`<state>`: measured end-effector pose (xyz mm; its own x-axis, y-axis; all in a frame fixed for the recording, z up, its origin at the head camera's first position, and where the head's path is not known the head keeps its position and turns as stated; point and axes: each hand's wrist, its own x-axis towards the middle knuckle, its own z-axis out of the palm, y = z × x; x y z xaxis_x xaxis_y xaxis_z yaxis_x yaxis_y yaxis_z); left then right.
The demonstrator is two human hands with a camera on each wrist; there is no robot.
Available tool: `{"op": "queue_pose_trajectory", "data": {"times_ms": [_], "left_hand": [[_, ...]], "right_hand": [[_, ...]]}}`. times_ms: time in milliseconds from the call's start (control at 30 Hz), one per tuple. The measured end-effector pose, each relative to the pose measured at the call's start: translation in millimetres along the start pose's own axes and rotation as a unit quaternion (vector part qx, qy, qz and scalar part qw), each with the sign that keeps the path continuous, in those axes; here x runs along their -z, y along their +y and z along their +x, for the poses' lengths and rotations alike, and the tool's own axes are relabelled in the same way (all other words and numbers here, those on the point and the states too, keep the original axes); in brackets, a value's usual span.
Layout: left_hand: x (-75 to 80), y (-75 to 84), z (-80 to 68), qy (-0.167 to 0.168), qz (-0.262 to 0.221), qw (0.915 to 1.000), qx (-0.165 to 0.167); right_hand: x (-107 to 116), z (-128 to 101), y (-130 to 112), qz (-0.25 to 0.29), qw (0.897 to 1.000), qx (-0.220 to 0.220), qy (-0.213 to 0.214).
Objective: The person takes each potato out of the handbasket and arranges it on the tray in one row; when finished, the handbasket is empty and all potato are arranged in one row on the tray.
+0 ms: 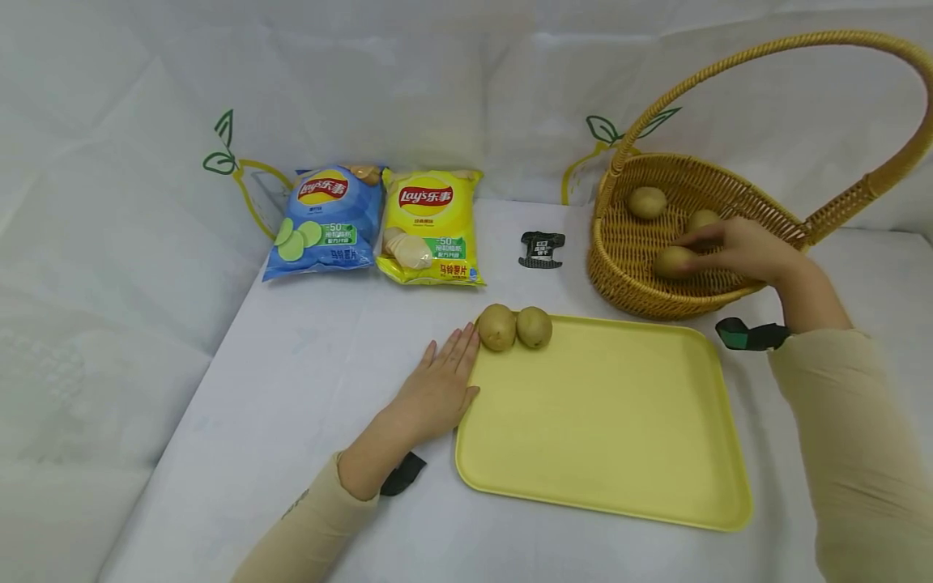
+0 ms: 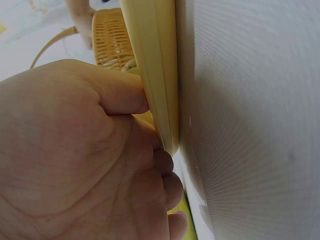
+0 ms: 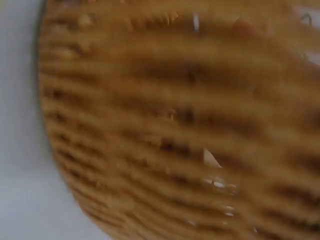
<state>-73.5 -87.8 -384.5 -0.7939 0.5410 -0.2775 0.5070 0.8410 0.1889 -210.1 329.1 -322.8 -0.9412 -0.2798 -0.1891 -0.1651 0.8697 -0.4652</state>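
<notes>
Left hand (image 1: 437, 389) flat, fingers straight against the flat yellow plastic tray (image 1: 605, 429) edge on the white worktop (image 1: 291, 421), right hand (image 1: 736, 247) inside the woven wicker basket (image 1: 634, 243), fingers closing round a small brown potato (image 1: 672, 261), two potatoes (image 1: 514, 327) on the tray's far corner.

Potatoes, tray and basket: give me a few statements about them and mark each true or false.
1. Two potatoes lie on the tray. True.
2. The basket holds no potatoes. False: three are in it.
3. The right hand reaches into the basket. True.
4. The left hand holds a chip bag. False: it rests flat at the tray's left edge.
5. Both chip bags are blue. False: one blue, one yellow.
</notes>
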Motion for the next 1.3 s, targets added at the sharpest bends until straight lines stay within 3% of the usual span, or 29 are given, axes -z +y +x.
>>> {"op": "queue_pose_trajectory", "data": {"times_ms": [300,867,1100,1300], "left_hand": [[0.1,1.4,-0.7,0.005,0.000,1.0000,-0.004],[-0.8,0.1,-0.8,0.002,-0.001,1.0000,-0.002],[0.9,0.0,-0.8,-0.002,0.001,1.0000,0.000],[1.6,0.1,-1.3,0.001,-0.001,1.0000,-0.001]], "right_hand": [[-8.6,-6.0,-12.7,0.019,1.000,0.002,0.009],[-20.7,-25.3,-44.4,0.090,0.989,0.054,0.101],[-25.6,-33.2,-57.2,0.113,0.982,0.093,0.121],[-31.4,-41.6,-68.1,0.151,0.965,0.155,0.145]]}}
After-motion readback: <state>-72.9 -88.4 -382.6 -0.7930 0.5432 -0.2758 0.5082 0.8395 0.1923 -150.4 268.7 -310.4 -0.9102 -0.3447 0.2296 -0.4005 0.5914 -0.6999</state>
